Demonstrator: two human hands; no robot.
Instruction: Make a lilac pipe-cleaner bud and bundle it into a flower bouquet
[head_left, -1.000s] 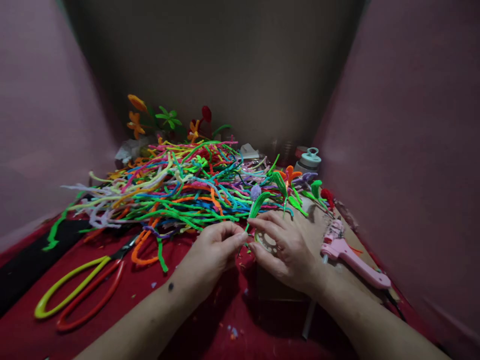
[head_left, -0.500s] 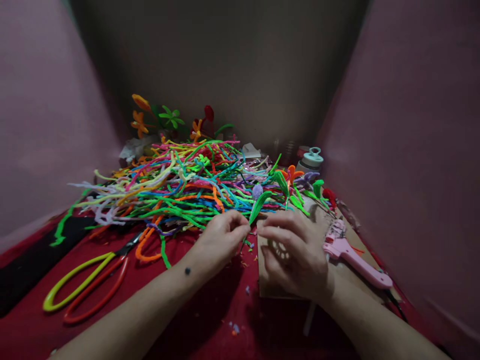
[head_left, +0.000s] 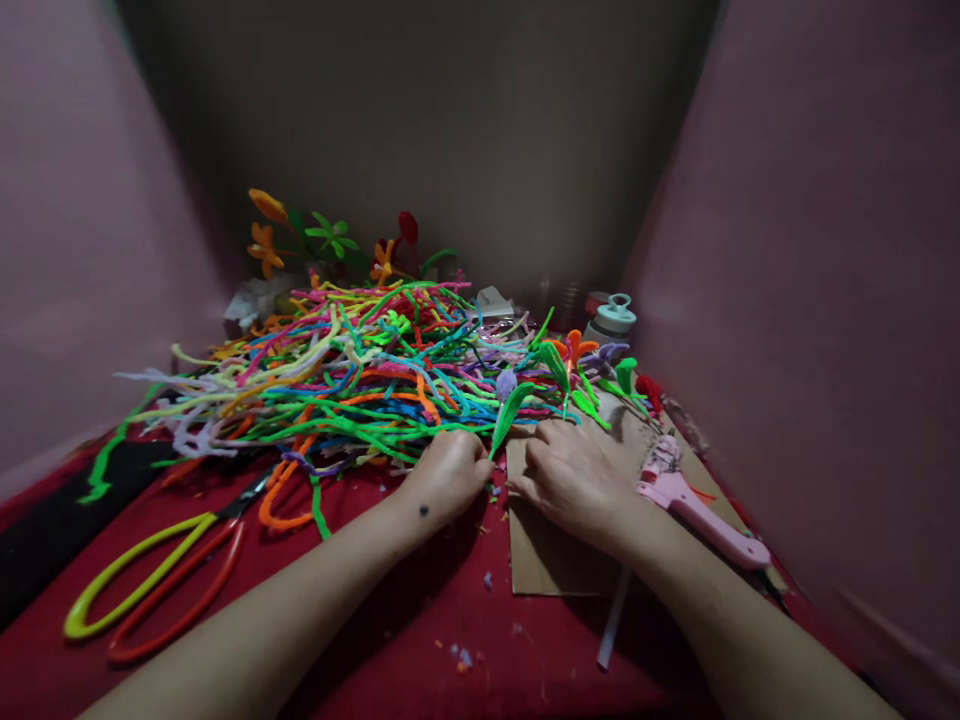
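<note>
My left hand (head_left: 448,482) is closed in a pinch at the base of a green pipe-cleaner leaf (head_left: 511,417), which stands up from the fingertips and curves to the right. Just behind the leaf shows a fuzzy purple ball (head_left: 506,385); whether the two are joined I cannot tell. A short gap to the right, my right hand (head_left: 566,475) has its fingers curled together over the edge of a cardboard sheet (head_left: 551,565). What its fingertips hold, if anything, is hidden.
A heap of coloured pipe cleaners (head_left: 360,390) lies behind my hands. Yellow-and-red-handled scissors (head_left: 172,570) rest at left. On the right are a pink glue gun (head_left: 701,515), a glue stick (head_left: 615,620) and finished orange flowers (head_left: 576,350). A lidded bottle (head_left: 615,318) stands behind.
My right hand has turned over, and its spread fingers have curled closed. The left hand keeps its pinch on the leaf. The whole view has shifted slightly.
</note>
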